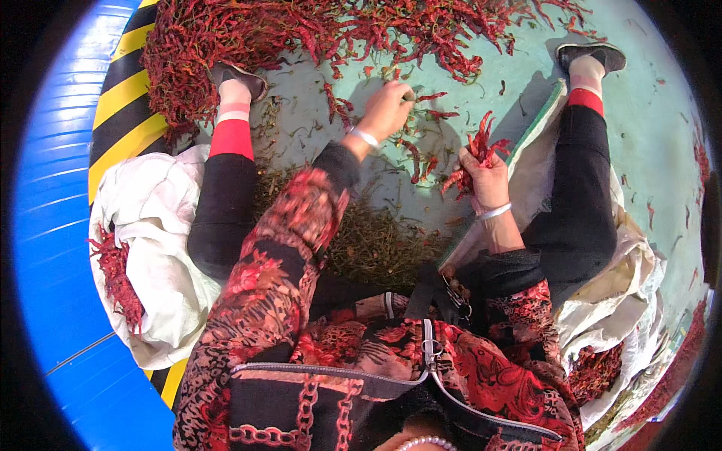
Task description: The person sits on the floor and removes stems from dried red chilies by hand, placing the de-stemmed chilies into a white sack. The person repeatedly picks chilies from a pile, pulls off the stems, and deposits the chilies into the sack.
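Note:
A bunch of dried red chili peppers (480, 138) is gripped in my right hand (488, 175), sticking out above and below the fingers. My left hand (389, 110) reaches over the green floor (361, 163) with its fingers curled and partly hidden. Just off its fingertips lies a single red chili (432, 96); whether the hand touches it I cannot tell. Several loose chilies (416, 160) are scattered on the floor between the two hands. Beyond them spreads a large heap of dried red chilies (242, 34).
Chili stems and debris (378, 242) are piled between my legs. White woven sacks holding chilies lie on the left (163, 253) and right (609, 282). A green-edged board or sheet (530, 146) leans by my right leg. Yellow-black striping (127, 107) borders a blue surface (56, 225).

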A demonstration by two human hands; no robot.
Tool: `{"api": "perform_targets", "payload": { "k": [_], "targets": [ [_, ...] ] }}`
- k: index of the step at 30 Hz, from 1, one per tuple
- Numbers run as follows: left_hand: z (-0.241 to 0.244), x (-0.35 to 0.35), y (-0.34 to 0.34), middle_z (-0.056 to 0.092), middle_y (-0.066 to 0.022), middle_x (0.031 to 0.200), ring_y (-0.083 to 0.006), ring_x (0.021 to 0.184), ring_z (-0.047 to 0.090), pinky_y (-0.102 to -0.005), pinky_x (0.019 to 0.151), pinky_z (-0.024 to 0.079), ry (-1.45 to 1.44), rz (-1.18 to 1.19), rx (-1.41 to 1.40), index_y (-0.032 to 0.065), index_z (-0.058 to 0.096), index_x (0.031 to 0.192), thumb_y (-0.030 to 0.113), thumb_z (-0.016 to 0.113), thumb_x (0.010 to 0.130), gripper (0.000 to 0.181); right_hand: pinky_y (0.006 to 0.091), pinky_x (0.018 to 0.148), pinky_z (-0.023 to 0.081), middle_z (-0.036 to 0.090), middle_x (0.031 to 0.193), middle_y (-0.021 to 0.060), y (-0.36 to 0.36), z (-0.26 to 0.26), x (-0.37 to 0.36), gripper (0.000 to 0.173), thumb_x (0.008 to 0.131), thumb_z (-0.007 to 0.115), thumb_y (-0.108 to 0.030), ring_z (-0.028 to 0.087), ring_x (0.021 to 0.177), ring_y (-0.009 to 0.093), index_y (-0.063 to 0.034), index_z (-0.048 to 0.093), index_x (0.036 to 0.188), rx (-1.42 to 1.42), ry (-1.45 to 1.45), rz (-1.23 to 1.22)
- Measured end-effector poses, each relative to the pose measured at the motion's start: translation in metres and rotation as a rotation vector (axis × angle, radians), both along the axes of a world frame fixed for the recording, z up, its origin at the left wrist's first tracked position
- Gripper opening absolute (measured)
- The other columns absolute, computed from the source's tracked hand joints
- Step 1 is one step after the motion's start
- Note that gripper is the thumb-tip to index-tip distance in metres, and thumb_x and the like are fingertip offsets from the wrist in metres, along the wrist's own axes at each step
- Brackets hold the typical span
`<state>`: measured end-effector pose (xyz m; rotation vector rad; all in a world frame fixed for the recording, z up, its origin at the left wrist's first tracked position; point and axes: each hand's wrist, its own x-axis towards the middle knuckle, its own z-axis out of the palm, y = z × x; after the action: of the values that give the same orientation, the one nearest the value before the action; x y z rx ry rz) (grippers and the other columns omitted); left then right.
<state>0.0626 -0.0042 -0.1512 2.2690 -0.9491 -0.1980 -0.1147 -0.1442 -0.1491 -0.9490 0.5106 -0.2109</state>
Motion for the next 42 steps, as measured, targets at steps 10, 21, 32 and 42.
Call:
{"api": "perform_targets", "payload": {
  "k": [10, 21, 32, 42],
  "targets": [
    [0.04, -0.12, 0.038, 0.058, -0.0019, 0.072, -0.0072, 0.069, 0.052, -0.024, 0.065, 0.044, 0.662, -0.014, -0.172, 0.0009, 0.058, 0.082, 0.008, 0.057, 0.081, 0.008, 0.0239, 0.063, 0.044, 0.061, 0.081, 0.0016, 0.031, 0.019, -0.01, 0.018, 0.071, 0.065, 0.001, 0.054, 0.068, 0.008, -0.0024, 0.058, 0.087, -0.664, -0.207, 0.215],
    [0.045, -0.072, 0.042, 0.054, -0.0152, 0.082, -0.0281, 0.076, 0.056, -0.0354, 0.066, 0.045, 0.024, -0.115, 0.014, 0.0041, 0.059, 0.097, 0.007, 0.058, 0.075, 0.023, 0.0246, 0.057, 0.048, 0.063, 0.077, 0.009, -0.01, 0.016, -0.013, 0.01, 0.079, 0.055, 0.001, 0.06, 0.064, 0.015, 0.0012, 0.058, 0.089, -0.055, -0.009, -0.099],
    [-0.004, -0.011, -0.022, 0.054, -0.0152, 0.087, -0.0339, 0.079, 0.056, -0.0412, 0.066, 0.045, -0.101, 0.034, 0.135, 0.0052, 0.058, 0.085, 0.015, 0.061, 0.073, 0.016, 0.0199, 0.056, 0.042, 0.059, 0.073, -0.0014, -0.005, -0.002, 0.006, 0.009, 0.075, 0.066, -0.002, 0.051, 0.06, 0.005, -0.0034, 0.06, 0.082, -0.057, 0.032, -0.05],
    [0.035, -0.131, 0.037, 0.06, -0.0059, 0.074, -0.0096, 0.068, 0.053, -0.0264, 0.062, 0.044, 0.595, 0.065, -0.221, -0.0011, 0.06, 0.087, 0.008, 0.058, 0.08, 0.012, 0.0203, 0.062, 0.044, 0.061, 0.078, -0.0012, 0.041, 0.025, -0.019, 0.011, 0.076, 0.066, -0.005, 0.052, 0.067, 0.005, -0.0018, 0.063, 0.086, -0.375, -0.25, 0.097]
  ]
}}
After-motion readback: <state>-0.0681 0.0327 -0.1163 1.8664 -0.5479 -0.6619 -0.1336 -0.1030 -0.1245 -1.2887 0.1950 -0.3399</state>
